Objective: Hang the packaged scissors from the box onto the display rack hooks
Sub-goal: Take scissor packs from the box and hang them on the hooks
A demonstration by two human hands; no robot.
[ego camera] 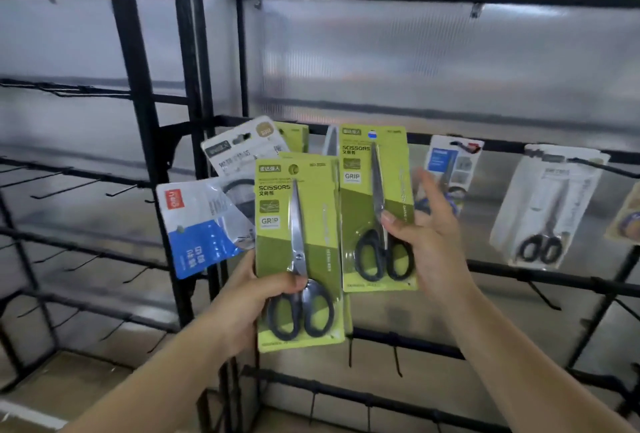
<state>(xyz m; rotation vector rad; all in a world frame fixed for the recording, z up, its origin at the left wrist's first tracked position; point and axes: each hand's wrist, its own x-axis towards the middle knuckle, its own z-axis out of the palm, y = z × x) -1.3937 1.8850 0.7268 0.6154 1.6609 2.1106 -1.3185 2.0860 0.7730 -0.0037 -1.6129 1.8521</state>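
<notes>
My left hand (252,297) grips a fan of scissors packs: a green pack with black-handled scissors (299,252) in front, a blue and white pack (201,228) at the left and a white pack (242,152) behind. My right hand (426,242) holds a second green scissors pack (377,207) by its right edge, thumb on the front, fingers loosely spread behind. That pack's top is at the black rack rail (502,143); whether it sits on a hook I cannot tell. The box is out of view.
On the same rail to the right hang a blue-labelled pack (450,162) and a white scissors pack (550,204). A tan pack (627,221) shows at the right edge. Bare black hooks (121,190) line the left rack section and the lower rails.
</notes>
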